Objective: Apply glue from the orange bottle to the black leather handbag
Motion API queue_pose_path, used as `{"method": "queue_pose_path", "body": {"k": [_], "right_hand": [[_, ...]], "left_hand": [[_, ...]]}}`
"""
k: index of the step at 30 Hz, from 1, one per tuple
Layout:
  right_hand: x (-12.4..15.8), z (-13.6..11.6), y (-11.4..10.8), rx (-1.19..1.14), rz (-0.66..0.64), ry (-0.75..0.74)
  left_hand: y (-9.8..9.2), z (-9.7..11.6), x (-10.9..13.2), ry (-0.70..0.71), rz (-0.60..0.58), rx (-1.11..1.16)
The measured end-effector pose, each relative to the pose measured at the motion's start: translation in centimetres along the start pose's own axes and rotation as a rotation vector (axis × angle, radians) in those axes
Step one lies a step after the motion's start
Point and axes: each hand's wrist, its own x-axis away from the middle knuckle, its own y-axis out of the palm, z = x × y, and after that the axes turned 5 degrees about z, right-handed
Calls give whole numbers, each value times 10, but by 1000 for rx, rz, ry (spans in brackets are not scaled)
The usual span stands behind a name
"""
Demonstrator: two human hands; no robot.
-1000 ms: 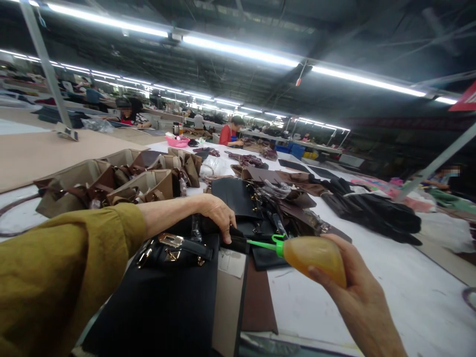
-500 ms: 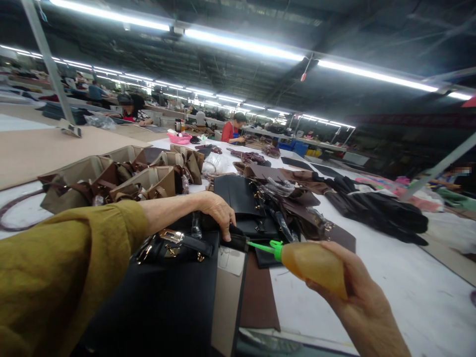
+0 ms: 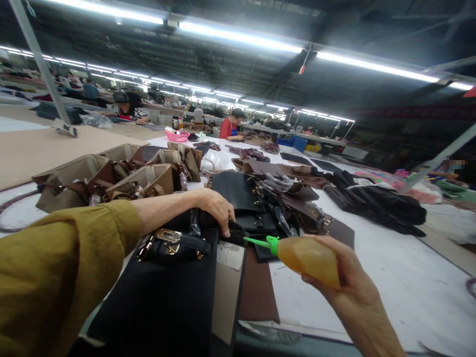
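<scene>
Long worktables (image 3: pixel 390 277) under fluorescent strips (image 3: pixel 238 42)

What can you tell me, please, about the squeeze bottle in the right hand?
The squeeze bottle is a soft-looking, pear-shaped, translucent amber body with a bright green cap and long thin nozzle. It lies nearly level in the right hand, nozzle pointing left at a black leather piece under the left hand.
</scene>
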Motion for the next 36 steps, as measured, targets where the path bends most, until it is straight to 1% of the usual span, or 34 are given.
{"method": "queue_pose_path", "body": {"k": [3, 4, 8, 12, 19, 22, 25, 28, 30, 33, 36], "right_hand": [[3, 1, -1, -11, -26, 45], [3, 2, -2, -6, -23, 61], [2, 4, -3, -18, 24, 128], [2, 7, 2, -76, -19, 205], [5, 12, 11, -169, -42, 280], [8, 17, 13, -170, -73, 283], [12, 25, 16, -151, -141, 290], [14, 29, 17, -144, -178, 285], [13, 27, 17, -147, -157, 269], [8, 22, 16, -159, -92, 250], [5, 21, 15, -170, -94, 239]], "left_hand": [[-4, 1, 3, -7, -38, 6], [-5, 2, 4, -4, -34, -5], [-4, 4, 6, 8, 28, -114], [3, 8, 7, 36, 122, -214], [10, 12, 8, 46, 165, -246], [12, 11, 8, 63, 183, -227], [14, 11, 8, 80, 196, -225], [17, 12, 8, 79, 212, -220], [20, 12, 8, 73, 224, -223], [24, 15, 8, 82, 247, -251], [27, 19, 8, 83, 270, -300]]}}
